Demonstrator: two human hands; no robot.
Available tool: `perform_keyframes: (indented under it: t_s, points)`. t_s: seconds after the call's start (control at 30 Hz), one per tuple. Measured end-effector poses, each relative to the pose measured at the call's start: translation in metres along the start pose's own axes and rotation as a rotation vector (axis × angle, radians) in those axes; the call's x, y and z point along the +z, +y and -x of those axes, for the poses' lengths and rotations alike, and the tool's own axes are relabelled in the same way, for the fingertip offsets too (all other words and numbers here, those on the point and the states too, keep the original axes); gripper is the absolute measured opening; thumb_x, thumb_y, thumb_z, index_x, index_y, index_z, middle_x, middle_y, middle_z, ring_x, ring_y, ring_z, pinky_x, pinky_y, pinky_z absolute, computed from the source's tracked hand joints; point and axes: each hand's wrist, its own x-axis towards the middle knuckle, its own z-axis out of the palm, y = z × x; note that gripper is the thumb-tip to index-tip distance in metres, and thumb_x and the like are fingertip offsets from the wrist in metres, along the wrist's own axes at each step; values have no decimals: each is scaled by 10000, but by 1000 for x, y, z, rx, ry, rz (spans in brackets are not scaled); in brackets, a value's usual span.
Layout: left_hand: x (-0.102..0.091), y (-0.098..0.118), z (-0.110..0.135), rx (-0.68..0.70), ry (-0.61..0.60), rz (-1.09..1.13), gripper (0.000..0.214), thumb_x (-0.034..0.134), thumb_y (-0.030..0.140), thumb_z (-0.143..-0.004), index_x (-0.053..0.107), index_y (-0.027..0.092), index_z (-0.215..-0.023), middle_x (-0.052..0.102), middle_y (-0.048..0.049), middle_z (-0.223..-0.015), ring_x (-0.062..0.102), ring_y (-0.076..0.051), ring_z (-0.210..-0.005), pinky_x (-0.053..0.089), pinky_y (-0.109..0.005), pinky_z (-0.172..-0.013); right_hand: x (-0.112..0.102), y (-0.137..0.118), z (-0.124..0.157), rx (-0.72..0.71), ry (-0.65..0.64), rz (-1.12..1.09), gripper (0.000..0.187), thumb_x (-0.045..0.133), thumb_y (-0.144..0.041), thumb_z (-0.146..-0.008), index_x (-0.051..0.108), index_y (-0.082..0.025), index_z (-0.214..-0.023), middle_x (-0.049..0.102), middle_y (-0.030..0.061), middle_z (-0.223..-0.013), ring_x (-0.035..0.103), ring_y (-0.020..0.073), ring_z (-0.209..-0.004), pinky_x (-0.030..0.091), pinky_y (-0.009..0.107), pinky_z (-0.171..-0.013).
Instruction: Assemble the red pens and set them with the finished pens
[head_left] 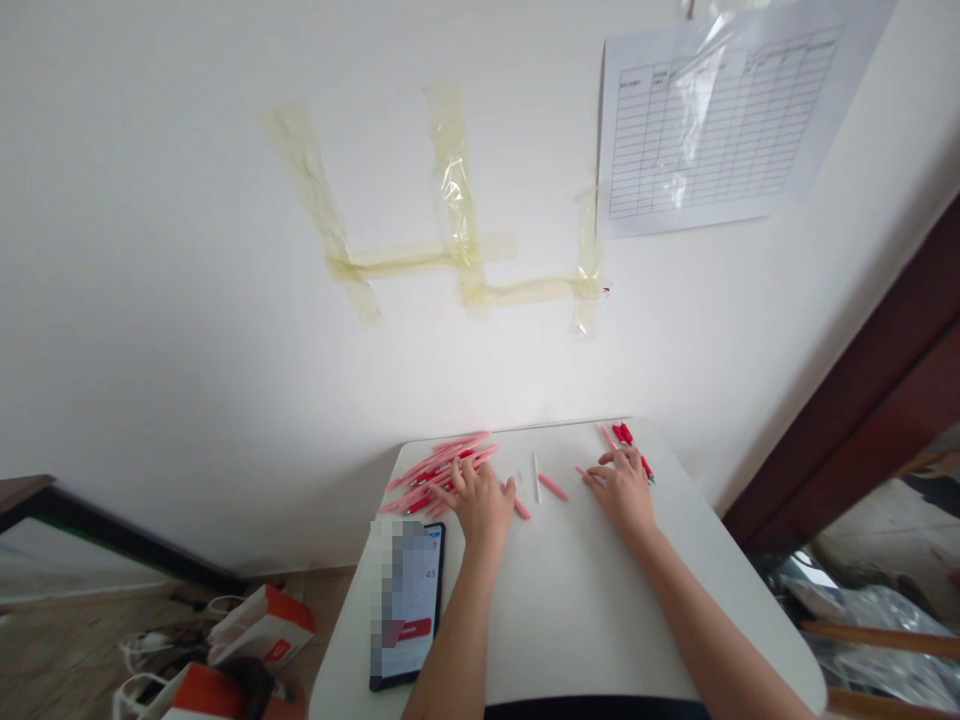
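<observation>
My left hand [480, 500] rests with spread fingers over the right side of a pile of pink and red pens [427, 475]. Beside its thumb lies a pink pen barrel [522, 510]. Farther right, a thin white refill [536, 478] and another pink barrel [553, 487] lie apart on the white table [570, 620]. My right hand [622, 487] has its thumb and forefinger closed on a slim pink pen part [580, 471], whose tip sticks out to the left. Red pen parts [622, 433] lie just behind that hand, partly covered by its fingers.
A phone [409, 610] lies at the table's left edge, beside my left forearm. The white wall [525, 370] stands directly behind the table, with a taped paper sheet [720, 130] above. Red-and-white bags [262, 630] are on the floor to the left.
</observation>
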Motion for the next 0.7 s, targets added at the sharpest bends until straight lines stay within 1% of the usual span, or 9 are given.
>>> perform_keyframes:
  t_s: [0.1,0.17,0.23,0.4,0.5,0.7]
  points:
    - [-4,4,4,9,-37,-10,352,601,449,-843,743,185,-1026,587,-177,-1354,391,-404,-1381,113,-798,-1136,1,1,0,19,-17,-15,205,636,-346,-903,808,-271,-821,662,132,-1035,474,362,-1166,444,576,-985]
    - [-4,6,5,-1,-73,-1,323,602,430,-832,759,189,-977,601,-171,-1337,384,-406,-1385,94,-802,-1139,2,1,0,28,-20,-15,209,633,-348,-904,808,-270,-820,661,130,-1047,465,364,-1180,437,578,-998]
    - [-1,6,6,-7,-80,6,292,598,396,-824,767,193,-950,602,-162,-1337,383,-409,-1384,93,-806,-1138,3,2,0,34,-22,-8,215,628,-347,-907,808,-267,-818,660,129,-1055,457,365,-1188,429,575,-1013]
    - [13,4,5,14,-21,-2,244,558,307,-840,770,199,-894,597,-154,-1352,399,-394,-1380,140,-806,-1131,5,3,0,18,-16,5,201,639,-333,-900,810,-263,-821,665,130,-1041,464,359,-1173,421,556,-1034]
    - [19,2,4,11,23,-6,254,535,298,-869,765,196,-903,580,-147,-1387,401,-377,-1387,150,-793,-1141,5,4,0,2,-5,25,186,650,-329,-893,811,-262,-828,668,127,-1030,474,351,-1157,430,546,-1026]
    - [22,-1,-1,0,29,10,246,538,315,-892,762,211,-892,570,-129,-1398,408,-372,-1385,146,-804,-1132,7,6,1,-32,17,82,190,648,-325,-901,815,-248,-854,671,119,-1019,485,337,-1134,457,507,-992]
